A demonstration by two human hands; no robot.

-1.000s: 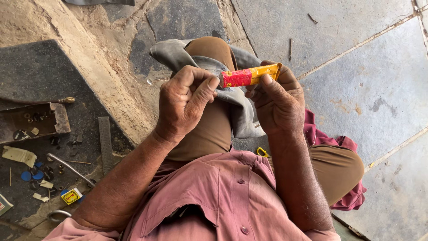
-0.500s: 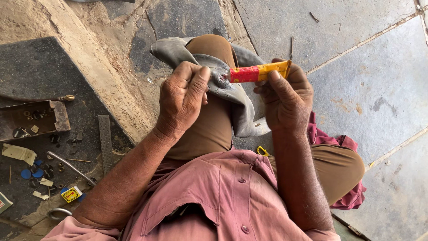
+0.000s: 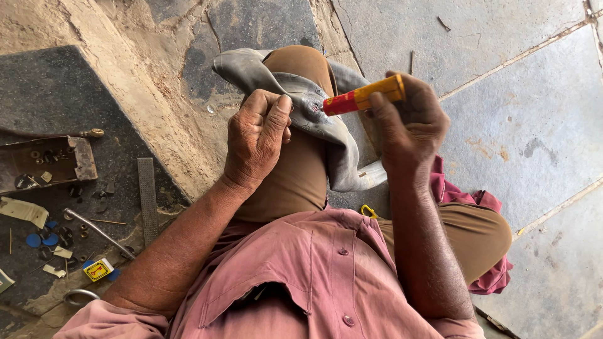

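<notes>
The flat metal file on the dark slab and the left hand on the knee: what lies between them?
In the head view, only bare sandy concrete ground separates the flat metal file from the left hand.

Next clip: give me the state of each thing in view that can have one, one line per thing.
Glue tube: held level, red tip at the inner tube.
Inner tube: deflated, draped over the knee.
Left hand: curled, thumb and fingers pinched, by the inner tube.
Right hand: shut on the glue tube.
Metal file: lying flat on the ground.
Metal tray: open, small parts inside.
</notes>
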